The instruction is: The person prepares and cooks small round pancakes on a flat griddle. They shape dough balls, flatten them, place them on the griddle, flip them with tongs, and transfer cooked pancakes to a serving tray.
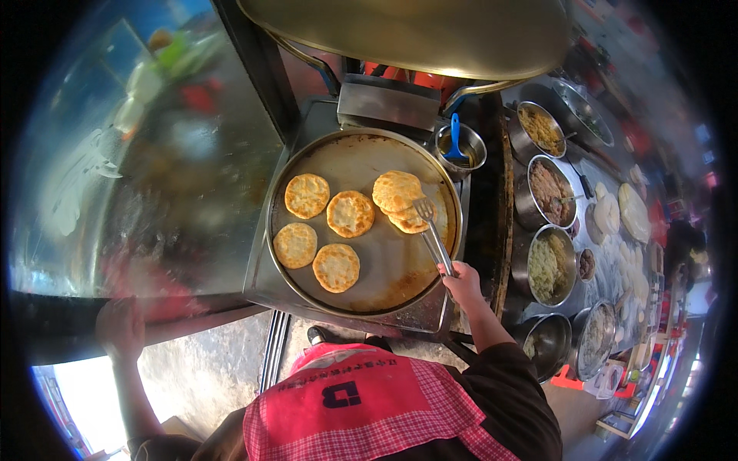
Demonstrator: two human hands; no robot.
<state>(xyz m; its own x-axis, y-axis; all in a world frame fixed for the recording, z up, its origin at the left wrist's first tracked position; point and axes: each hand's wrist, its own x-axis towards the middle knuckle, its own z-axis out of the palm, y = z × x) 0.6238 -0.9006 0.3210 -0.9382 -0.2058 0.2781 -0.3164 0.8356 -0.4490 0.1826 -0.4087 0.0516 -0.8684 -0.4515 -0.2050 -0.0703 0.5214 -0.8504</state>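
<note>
My right hand (pixel 463 282) grips metal tongs (pixel 439 245) at the right side of a round griddle pan (pixel 380 253). The slotted tip of the tongs rests over a small stack of browned flatbreads (pixel 398 191). Farther left on the pan, several flatbreads lie flat and apart from one another, among them a well-browned one (pixel 350 214) and a paler one (pixel 295 245). At the far left, my left hand (pixel 121 328) is at the dark edge of a shiny, see-through or reflective panel (pixel 190 230); its fingers are blurred.
A big round metal lid (pixel 403 34) is raised behind the pan. A metal pot (pixel 480 151) with a blue brush (pixel 455 138) stands at the back right. Along the right, bowls hold fillings, including minced meat (pixel 548 187) and shredded vegetable (pixel 542 271). Dough (pixel 634 213) lies beyond.
</note>
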